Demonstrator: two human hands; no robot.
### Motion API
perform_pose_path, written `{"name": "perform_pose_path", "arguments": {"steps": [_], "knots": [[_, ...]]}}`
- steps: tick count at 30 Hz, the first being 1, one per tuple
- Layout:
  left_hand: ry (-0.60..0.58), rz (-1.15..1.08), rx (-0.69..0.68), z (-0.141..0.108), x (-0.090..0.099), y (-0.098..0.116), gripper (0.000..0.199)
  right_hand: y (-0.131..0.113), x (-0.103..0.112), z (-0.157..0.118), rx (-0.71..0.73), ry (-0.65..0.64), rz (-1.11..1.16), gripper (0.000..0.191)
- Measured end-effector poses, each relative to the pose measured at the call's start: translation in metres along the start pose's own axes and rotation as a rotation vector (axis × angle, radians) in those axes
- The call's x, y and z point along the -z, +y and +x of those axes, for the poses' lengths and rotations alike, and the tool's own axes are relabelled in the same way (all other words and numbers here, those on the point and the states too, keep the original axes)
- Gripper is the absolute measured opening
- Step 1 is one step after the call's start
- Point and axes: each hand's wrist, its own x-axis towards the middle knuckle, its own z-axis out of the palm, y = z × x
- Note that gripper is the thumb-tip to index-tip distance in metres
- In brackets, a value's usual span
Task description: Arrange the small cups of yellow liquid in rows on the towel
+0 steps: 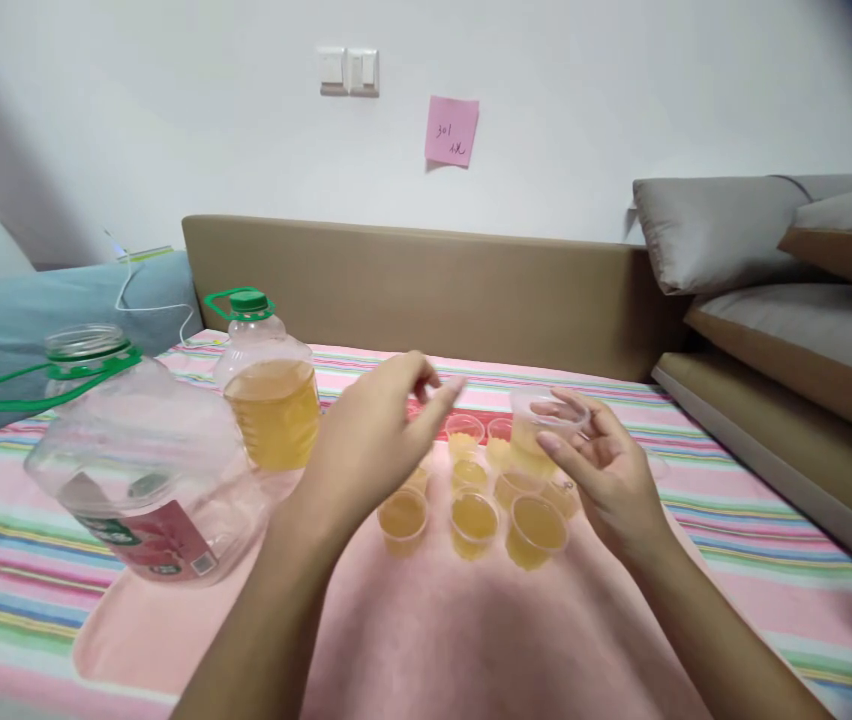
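Note:
My right hand (610, 465) grips a clear plastic cup (535, 435) by its side, thumb in front and fingers around the rim. Pale yellow liquid shows in this raised cup. My left hand (396, 415) is above the left side of the cup group, with its thumb stretched out, the fingers bent and nothing visible in it. Below both hands stand several small clear cups of yellow liquid, among them a front right cup (537, 530), a front middle cup (474, 522) and a front left cup (403, 520). The raised cup and my hands partly hide the back ones.
A large clear jug (148, 450) with an open mouth and green handle stands at left. Behind it is a green-capped jug (272, 410), partly full of yellow liquid. A pink mat (411, 630) lies on striped cloth (778, 560). Cushions (801, 340) are stacked at right.

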Motion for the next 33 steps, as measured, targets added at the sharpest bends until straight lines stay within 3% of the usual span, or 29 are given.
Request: {"name": "perform_pose_path", "arguments": {"steps": [2,6,10,15,21,33], "knots": [[0.077,-0.009,0.055,-0.009,-0.008,-0.032,0.048,0.001,0.012,0.007,0.003,0.021,-0.009,0.059],[0.057,-0.066,0.220,-0.029,-0.031,-0.090,0.047,0.009,0.029,0.018,-0.029,0.012,-0.083,0.059],[0.062,-0.083,0.308,-0.044,-0.042,-0.118,0.042,0.019,0.035,0.022,-0.025,-0.080,-0.138,0.058],[0.141,-0.095,0.333,-0.050,-0.031,-0.121,0.039,0.033,0.036,0.021,0.002,-0.240,-0.272,0.058],[0.249,-0.068,0.397,-0.054,-0.014,-0.118,0.044,0.043,0.037,0.026,-0.016,-0.324,-0.422,0.060],[0.207,-0.177,0.359,-0.045,-0.029,-0.109,0.038,0.040,0.039,0.044,0.068,-0.469,-0.647,0.058]]}}
